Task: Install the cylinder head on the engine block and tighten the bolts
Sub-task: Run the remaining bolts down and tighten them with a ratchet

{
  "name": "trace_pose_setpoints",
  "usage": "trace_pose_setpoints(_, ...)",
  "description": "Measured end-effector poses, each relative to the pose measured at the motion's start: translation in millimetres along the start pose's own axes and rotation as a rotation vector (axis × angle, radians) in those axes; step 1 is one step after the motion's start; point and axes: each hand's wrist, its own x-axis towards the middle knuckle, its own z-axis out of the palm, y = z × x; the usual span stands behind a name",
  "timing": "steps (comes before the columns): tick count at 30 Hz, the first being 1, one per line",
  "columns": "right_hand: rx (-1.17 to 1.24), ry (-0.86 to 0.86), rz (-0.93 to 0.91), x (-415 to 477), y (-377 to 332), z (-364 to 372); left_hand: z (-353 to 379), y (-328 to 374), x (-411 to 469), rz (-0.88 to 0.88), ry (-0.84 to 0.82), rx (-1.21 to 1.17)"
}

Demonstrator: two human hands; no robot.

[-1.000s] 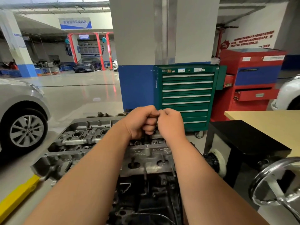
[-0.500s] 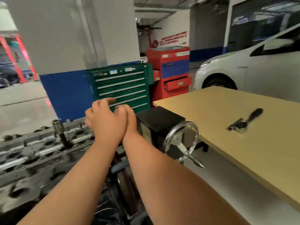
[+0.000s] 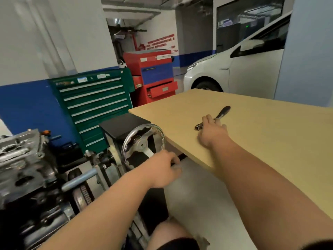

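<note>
The grey metal cylinder head (image 3: 19, 156) sits on the engine block (image 3: 41, 210) at the far left, only partly in view. A ratchet wrench (image 3: 222, 112) with a black handle and a socket lies on the tan table (image 3: 270, 141). My right hand (image 3: 212, 131) reaches over the table and lies on the wrench's middle with fingers stretched out, hiding its shaft. My left hand (image 3: 162, 171) hovers low with fingers curled at the lower rim of the engine stand's chrome handwheel (image 3: 143, 144). It covers the wheel's handle, and a grip there cannot be made out.
The black engine-stand box (image 3: 124, 125) stands between the engine and the table. Behind are a green tool cabinet (image 3: 95, 103), a red tool cart (image 3: 155, 76), and a white car (image 3: 234, 69) beyond the table. My knee (image 3: 171, 235) is at the bottom.
Both hands left the tool standing in the cylinder head. My view swung right; my right hand went out to the wrench on the table, and my left dropped to the handwheel.
</note>
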Motion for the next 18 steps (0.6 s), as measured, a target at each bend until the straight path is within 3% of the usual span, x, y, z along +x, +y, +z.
trace_pose_setpoints(3,0.016,-0.085,-0.012,5,28,16,5,-4,-7,-0.076,-0.045,0.071)
trace_pose_setpoints(6,-0.02,0.052,-0.068,11,31,16,2,0,-7,-0.185,-0.062,0.123)
trace_pose_setpoints(8,0.078,0.051,-0.084,15,33,15,2,8,-2,-0.224,-0.07,0.139)
trace_pose_setpoints(12,0.176,-0.07,-0.072,27,39,16,-1,27,13,-0.215,-0.044,0.122)
trace_pose_setpoints(15,0.096,0.019,-0.149,24,41,8,-3,42,26,-0.202,0.017,0.115)
trace_pose_setpoints(18,0.234,0.084,-0.23,27,50,6,5,55,39,-0.167,0.032,0.122)
